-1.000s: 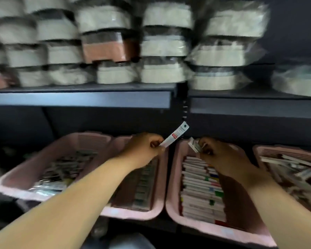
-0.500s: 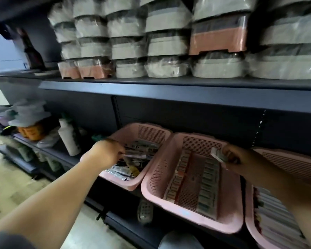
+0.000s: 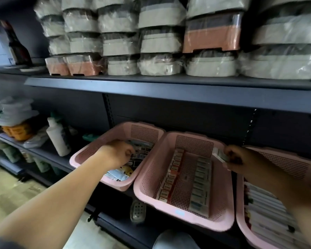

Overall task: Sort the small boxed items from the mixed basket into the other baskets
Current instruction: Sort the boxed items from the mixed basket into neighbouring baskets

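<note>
**Hands at the pink baskets: right holds boxes, left is inside the left basket**

Right hand [image 3: 241,159]: fingers curled round a few small white-and-green cardboard boxes [image 3: 220,155], gripped at their near ends. Hand and boxes sit over the far right corner of the middle pink perforated plastic basket [image 3: 178,213], just at the rim beside the right pink perforated plastic basket [image 3: 241,223]. The boxes are clear of the basket floor.

Left hand [image 3: 118,153]: knuckles up, fingers curled under, reaching into the left pink perforated plastic basket [image 3: 83,159]. The fingertips are hidden beneath the hand, so I cannot tell whether it pinches anything or only touches the contents.

Contents.
- Left basket: a loose jumble of printed boxes and packets [image 3: 142,151], lying at mixed angles.
- Middle basket: two neat rows running front to back, with bare mesh floor between them. A red-and-orange row of small boxes [image 3: 171,175] is on the left and a grey-green row of small boxes [image 3: 200,186] on the right.
- Right basket: white flat boxes [image 3: 264,211] packed on edge, with coloured marks at their ends.

Surroundings. The three baskets stand side by side, rims close together, on the lower dark grey metal shelf [image 3: 48,156]. Left of them on that shelf stands a white plastic bottle [image 3: 58,139], leaning slightly. The upper dark grey metal shelf [image 3: 169,87] carries stacks of film-wrapped grey and salmon plastic containers [image 3: 160,42]. A dark glass bottle [image 3: 16,49] stands at its far left.
</note>
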Action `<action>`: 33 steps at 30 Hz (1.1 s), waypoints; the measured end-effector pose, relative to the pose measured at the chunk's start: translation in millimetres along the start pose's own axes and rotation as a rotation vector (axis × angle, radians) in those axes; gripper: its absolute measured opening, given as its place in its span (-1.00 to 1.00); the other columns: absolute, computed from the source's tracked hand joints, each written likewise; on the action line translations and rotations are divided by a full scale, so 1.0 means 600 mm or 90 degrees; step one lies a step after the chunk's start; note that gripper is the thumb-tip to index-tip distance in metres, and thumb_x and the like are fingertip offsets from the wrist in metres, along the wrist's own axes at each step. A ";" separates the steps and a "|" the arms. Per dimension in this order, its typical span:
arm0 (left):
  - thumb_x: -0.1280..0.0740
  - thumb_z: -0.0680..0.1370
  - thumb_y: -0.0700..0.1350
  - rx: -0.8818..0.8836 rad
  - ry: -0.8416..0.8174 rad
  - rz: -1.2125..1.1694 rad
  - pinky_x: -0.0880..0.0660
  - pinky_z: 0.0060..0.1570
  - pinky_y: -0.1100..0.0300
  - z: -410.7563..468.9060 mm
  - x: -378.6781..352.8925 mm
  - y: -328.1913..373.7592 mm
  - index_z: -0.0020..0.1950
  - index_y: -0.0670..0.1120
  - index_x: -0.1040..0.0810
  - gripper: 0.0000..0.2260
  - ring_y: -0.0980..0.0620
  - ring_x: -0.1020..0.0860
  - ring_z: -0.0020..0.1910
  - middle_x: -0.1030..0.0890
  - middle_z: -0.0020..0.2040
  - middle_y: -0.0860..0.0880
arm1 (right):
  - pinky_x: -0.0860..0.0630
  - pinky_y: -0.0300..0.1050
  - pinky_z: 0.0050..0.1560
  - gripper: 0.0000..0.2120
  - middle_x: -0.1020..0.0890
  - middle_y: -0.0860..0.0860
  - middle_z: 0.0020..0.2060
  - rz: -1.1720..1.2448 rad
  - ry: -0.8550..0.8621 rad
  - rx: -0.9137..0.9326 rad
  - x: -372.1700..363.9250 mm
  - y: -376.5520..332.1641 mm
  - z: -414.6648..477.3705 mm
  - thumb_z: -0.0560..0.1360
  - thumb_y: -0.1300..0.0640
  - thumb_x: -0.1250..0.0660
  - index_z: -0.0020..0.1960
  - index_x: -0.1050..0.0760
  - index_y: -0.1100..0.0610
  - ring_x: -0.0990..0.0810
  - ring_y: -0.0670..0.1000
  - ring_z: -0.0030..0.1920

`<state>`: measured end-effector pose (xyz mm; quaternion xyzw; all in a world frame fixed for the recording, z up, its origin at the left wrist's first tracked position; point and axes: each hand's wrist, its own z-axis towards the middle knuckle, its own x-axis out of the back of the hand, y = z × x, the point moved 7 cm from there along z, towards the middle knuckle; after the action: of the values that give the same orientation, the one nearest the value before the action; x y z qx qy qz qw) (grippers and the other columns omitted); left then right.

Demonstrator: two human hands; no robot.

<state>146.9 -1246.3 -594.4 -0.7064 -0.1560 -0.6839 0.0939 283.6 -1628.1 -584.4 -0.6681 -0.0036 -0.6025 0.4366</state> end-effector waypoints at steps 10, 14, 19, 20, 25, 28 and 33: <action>-0.31 0.57 0.05 -0.285 0.172 -0.154 -0.53 0.15 0.19 -0.021 0.057 0.340 0.20 0.26 -0.63 -0.76 0.14 -0.61 0.12 -0.67 0.16 0.22 | -0.47 -0.20 -0.21 -0.82 -0.60 -0.15 -0.19 -0.026 0.043 -0.024 0.067 0.037 -0.048 0.49 0.06 -0.48 -0.02 -0.51 -0.11 -0.58 -0.14 -0.20; -0.37 0.60 0.05 -0.357 0.140 -0.229 -0.43 0.20 0.40 -0.034 0.041 0.462 0.37 0.24 -0.56 -0.67 0.21 -0.55 0.22 -0.61 0.27 0.22 | -0.38 -0.40 -0.34 -0.81 -0.57 -0.20 -0.19 -0.067 0.050 -0.033 0.100 0.053 -0.089 0.51 0.04 -0.47 0.00 -0.48 -0.16 -0.53 -0.32 -0.28; -0.48 0.55 0.08 -0.414 0.054 -0.298 -0.57 0.14 0.12 -0.042 0.008 0.575 0.37 0.16 -0.58 -0.62 0.13 -0.59 0.13 -0.64 0.21 0.15 | -0.50 -0.12 -0.07 -0.84 -0.60 -0.13 -0.08 -0.144 0.047 -0.070 0.127 0.096 -0.134 0.52 0.00 -0.43 0.02 -0.46 -0.09 -0.57 -0.07 -0.12; -0.49 0.55 0.08 -0.422 0.052 -0.295 -0.55 0.08 0.18 -0.044 0.002 0.592 0.36 0.14 -0.59 -0.62 0.14 -0.59 0.10 -0.64 0.19 0.14 | -0.53 -0.09 -0.03 -0.83 -0.61 -0.13 -0.07 -0.137 0.041 -0.070 0.128 0.105 -0.142 0.51 0.00 -0.44 0.00 -0.45 -0.11 -0.58 -0.07 -0.10; -0.50 0.53 0.11 -0.461 0.066 -0.230 -0.47 -0.06 0.31 -0.056 -0.021 0.664 0.28 0.13 -0.62 -0.67 0.15 -0.57 0.03 -0.59 0.09 0.17 | -0.57 -0.01 -0.02 -0.81 -0.64 -0.09 -0.09 -0.150 0.040 -0.084 0.134 0.147 -0.172 0.49 -0.01 -0.44 0.06 -0.52 -0.05 -0.60 -0.04 -0.10; -0.50 0.53 0.07 -0.469 0.047 -0.242 -0.57 0.04 0.13 -0.060 -0.029 0.681 0.19 0.12 -0.63 -0.75 0.11 -0.59 0.04 -0.62 0.10 0.13 | -0.58 0.01 -0.02 -0.80 -0.63 -0.10 -0.11 -0.139 0.044 -0.078 0.133 0.163 -0.184 0.49 -0.01 -0.44 0.08 -0.51 -0.06 -0.61 -0.07 -0.12; -0.52 0.50 0.08 -0.451 0.061 -0.271 -0.52 -0.06 0.19 -0.055 -0.028 0.678 0.15 0.15 -0.61 -0.75 0.19 -0.56 -0.02 -0.57 0.03 0.21 | -0.59 -0.02 0.00 -0.81 -0.64 -0.15 -0.09 -0.090 0.058 -0.086 0.137 0.166 -0.181 0.49 -0.03 -0.44 0.06 -0.50 -0.13 -0.61 -0.13 -0.10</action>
<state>257.4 -1639.0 -576.5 -0.6143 -0.0486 -0.7317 -0.2913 271.9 -1796.7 -587.3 -0.6659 0.0098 -0.6608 0.3462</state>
